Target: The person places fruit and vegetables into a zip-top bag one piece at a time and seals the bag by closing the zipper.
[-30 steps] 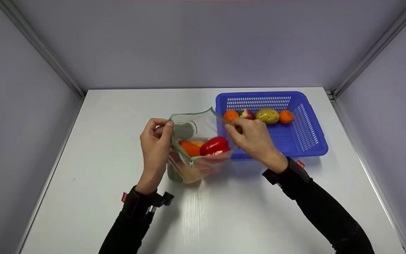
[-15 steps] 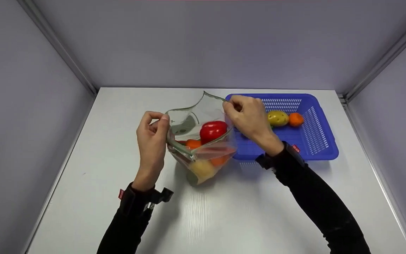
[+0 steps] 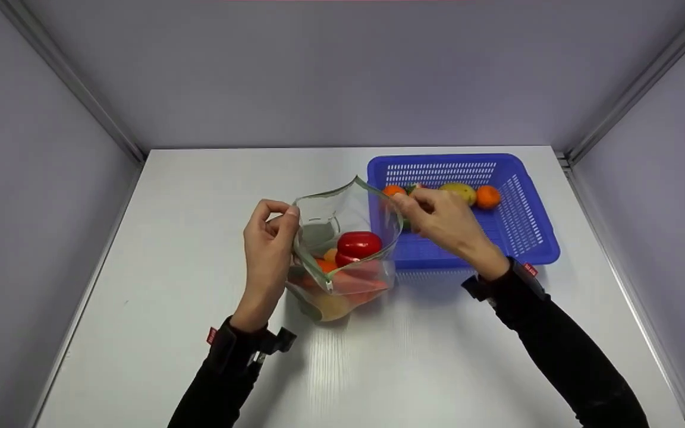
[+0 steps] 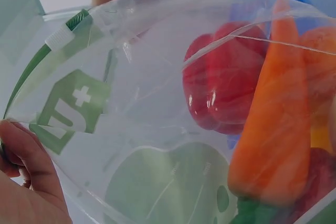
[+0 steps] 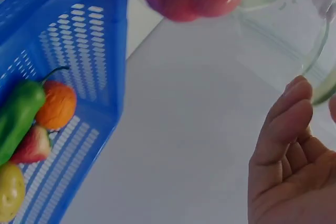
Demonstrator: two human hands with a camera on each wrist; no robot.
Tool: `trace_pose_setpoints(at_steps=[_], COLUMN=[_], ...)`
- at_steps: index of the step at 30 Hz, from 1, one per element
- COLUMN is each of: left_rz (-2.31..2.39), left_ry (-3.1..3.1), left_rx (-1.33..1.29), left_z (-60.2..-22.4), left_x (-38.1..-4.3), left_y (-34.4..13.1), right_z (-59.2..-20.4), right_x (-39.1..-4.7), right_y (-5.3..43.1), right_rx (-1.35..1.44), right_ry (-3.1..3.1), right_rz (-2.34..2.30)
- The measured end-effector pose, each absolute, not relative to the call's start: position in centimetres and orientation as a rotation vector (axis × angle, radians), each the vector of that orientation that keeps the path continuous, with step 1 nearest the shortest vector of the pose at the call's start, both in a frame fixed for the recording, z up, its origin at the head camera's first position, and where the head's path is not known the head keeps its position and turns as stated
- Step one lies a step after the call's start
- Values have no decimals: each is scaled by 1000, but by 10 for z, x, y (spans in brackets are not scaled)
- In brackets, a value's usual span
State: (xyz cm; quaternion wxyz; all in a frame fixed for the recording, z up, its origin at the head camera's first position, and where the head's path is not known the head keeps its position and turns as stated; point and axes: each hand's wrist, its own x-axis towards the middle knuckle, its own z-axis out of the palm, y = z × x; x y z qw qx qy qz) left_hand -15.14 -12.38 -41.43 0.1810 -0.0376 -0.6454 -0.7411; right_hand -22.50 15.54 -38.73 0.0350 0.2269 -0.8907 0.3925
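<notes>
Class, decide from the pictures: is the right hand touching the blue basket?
Apart. The right wrist view shows a wide pale gap between the right hand and the blue basket.

Green patch [image 4: 77, 100] on clear bag [image 3: 348, 282]: white "U+".

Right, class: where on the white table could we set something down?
The table left of the left hand is bare, as is the front stretch between the black sleeves. Crowded: the middle, where the open bag is beside the blue basket.
</notes>
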Motion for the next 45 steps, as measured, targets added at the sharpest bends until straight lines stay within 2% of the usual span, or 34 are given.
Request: trace_pose_setpoints(at_steps=[16, 27, 36, 45], left_rz=[-2101, -2107, -2099, -2099], left_ry=[-1840, -1852, -1857, -1865], left_rx=[-97, -109, -93, -103], left_z=[-415, -414, -416, -416], left_x=[-132, -126, -123, -120], left_y=[-118, -107, -107, -109], right_z=[-409, -429, -455, -473], right_x=[-273, -293, -310, -319], right_y=[193, 198, 195, 196], right_rx=[749, 789, 1065, 995], right_ry=[-3064, -3158, -3221, -3341], right_rz=[480, 312, 145, 164])
